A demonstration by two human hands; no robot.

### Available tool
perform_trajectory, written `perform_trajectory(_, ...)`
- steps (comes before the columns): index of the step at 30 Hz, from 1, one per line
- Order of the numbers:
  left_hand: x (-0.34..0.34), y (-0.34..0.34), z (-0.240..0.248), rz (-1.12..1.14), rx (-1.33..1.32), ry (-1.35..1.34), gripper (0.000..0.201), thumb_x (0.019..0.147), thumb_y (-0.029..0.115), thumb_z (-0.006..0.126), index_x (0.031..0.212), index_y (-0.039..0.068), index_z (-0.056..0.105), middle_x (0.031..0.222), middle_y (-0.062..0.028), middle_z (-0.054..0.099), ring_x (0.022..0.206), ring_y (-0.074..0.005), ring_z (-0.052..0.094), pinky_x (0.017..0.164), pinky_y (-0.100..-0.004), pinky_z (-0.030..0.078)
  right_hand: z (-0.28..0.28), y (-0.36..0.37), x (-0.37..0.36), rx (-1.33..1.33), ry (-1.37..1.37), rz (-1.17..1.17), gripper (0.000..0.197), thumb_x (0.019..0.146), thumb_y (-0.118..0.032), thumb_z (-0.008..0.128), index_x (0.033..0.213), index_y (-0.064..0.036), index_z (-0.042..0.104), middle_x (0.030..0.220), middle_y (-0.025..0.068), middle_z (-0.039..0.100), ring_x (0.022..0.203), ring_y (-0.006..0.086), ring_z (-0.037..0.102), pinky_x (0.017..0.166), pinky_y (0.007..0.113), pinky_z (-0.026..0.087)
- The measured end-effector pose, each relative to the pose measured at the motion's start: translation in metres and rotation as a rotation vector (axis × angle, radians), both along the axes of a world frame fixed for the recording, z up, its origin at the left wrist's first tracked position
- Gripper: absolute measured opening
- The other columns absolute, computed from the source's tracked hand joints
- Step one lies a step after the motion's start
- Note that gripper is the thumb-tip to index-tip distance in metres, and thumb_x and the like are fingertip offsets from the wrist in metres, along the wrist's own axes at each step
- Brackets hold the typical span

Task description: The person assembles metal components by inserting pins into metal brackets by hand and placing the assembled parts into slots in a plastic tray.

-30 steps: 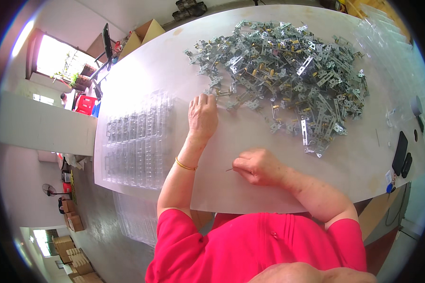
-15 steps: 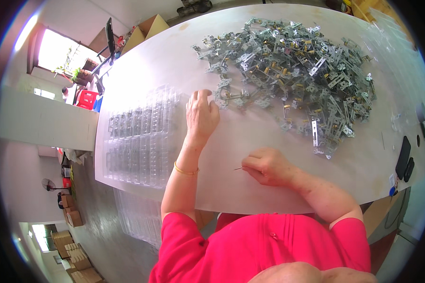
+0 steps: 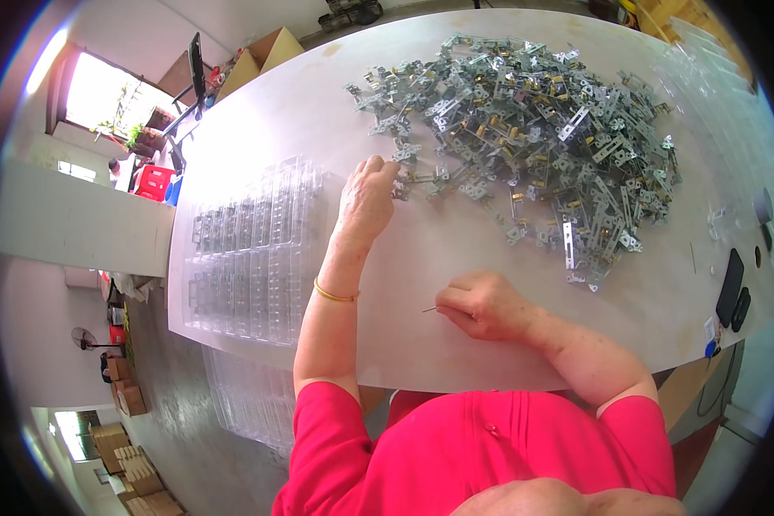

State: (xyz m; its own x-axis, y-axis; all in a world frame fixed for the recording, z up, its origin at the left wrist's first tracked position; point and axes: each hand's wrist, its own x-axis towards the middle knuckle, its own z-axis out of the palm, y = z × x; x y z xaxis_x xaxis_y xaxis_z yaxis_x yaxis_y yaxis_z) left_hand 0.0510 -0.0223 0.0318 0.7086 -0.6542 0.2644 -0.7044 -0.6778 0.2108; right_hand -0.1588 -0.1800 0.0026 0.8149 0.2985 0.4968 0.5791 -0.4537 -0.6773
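A large heap of small silver metal brackets [image 3: 525, 112] with brass-coloured pieces is spread over the far middle and right of the table. At the heap's left edge my left hand [image 3: 367, 202] is closed, its thumb and fingers on a metal bracket [image 3: 400, 188] that they partly hide. My right hand [image 3: 488, 306] rests nearer to me, in a pinch around a thin metal pin [image 3: 429, 310] whose tip points left. Clear plastic blister trays [image 3: 254, 288] lie left of my left arm, with rows of metal parts showing in their pockets.
The white table [image 3: 456, 357] curves round in front of me. A black phone-like object [image 3: 731, 275] and a blue key tag [image 3: 710, 348] lie near its right edge. Clear plastic trays [image 3: 705, 103] stand at the far right; more are stacked below the left edge [image 3: 249, 396].
My left hand has shifted slightly right to the heap's edge, and its fingers have closed on a bracket there. My right hand stays nearly still with the pin.
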Motion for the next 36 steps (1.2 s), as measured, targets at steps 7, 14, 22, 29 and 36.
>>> perform_trajectory(7, 0.003, -0.002, 0.003, -0.011, -0.048, -0.184, 0.020, 0.080, -0.003, 0.056, 0.095, 0.005, 0.066, 0.093, -0.0126, 0.062, 0.097, -0.0341, 0.061, 0.086, -0.0433, 0.051, 0.001, 0.002, -0.001, 0.009, -0.007, 0.000, 0.007, 0.085, -0.009, 0.070, 0.086, -0.0071, 0.064, 0.071, 0.0087, 0.059, 0.067, 0.0304, 0.061, 0.060, 0.043, 0.047)
perform_trajectory(14, -0.048, 0.003, 0.032, 0.140, -0.385, 0.073, 0.010, 0.086, 0.003, 0.057, 0.088, 0.001, 0.067, 0.083, -0.0125, 0.066, 0.076, -0.0272, 0.065, 0.070, -0.0369, 0.052, -0.006, 0.000, -0.005, 0.109, 0.005, -0.026, 0.007, 0.085, -0.008, 0.069, 0.089, -0.0072, 0.063, 0.077, 0.0103, 0.064, 0.069, 0.0311, 0.063, 0.063, 0.041, 0.050)
perform_trajectory(22, -0.093, 0.044, 0.021, 0.330, -0.436, 1.103, 0.014, 0.090, 0.008, 0.058, 0.088, -0.002, 0.068, 0.072, -0.0022, 0.062, 0.062, -0.0085, 0.056, 0.057, -0.0236, 0.046, -0.006, -0.007, -0.005, 0.544, 0.255, -0.256, 0.006, 0.098, -0.006, 0.062, 0.102, -0.0049, 0.059, 0.073, 0.0039, 0.059, 0.061, 0.0109, 0.059, 0.057, 0.026, 0.048)
perform_trajectory(29, -0.108, 0.044, 0.023, 0.380, -0.202, 0.692, 0.022, 0.094, 0.016, 0.061, 0.103, -0.004, 0.065, 0.071, -0.0082, 0.063, 0.062, -0.0152, 0.059, 0.061, -0.0298, 0.049, -0.001, -0.011, -0.003, 0.727, 0.380, -0.271, 0.007, 0.102, -0.010, 0.058, 0.103, -0.0031, 0.057, 0.075, 0.0008, 0.059, 0.066, 0.0067, 0.057, 0.061, 0.022, 0.048)
perform_trajectory(36, -0.111, 0.014, 0.010, 0.069, -0.170, 0.105, 0.032, 0.089, 0.019, 0.070, 0.112, -0.001, 0.061, 0.092, -0.0165, 0.064, 0.084, -0.0331, 0.063, 0.079, -0.0438, 0.050, 0.005, -0.008, -0.003, 0.715, 0.425, -0.310, 0.009, 0.103, -0.014, 0.058, 0.103, -0.0044, 0.058, 0.073, -0.0006, 0.058, 0.064, 0.0052, 0.054, 0.057, 0.021, 0.044)
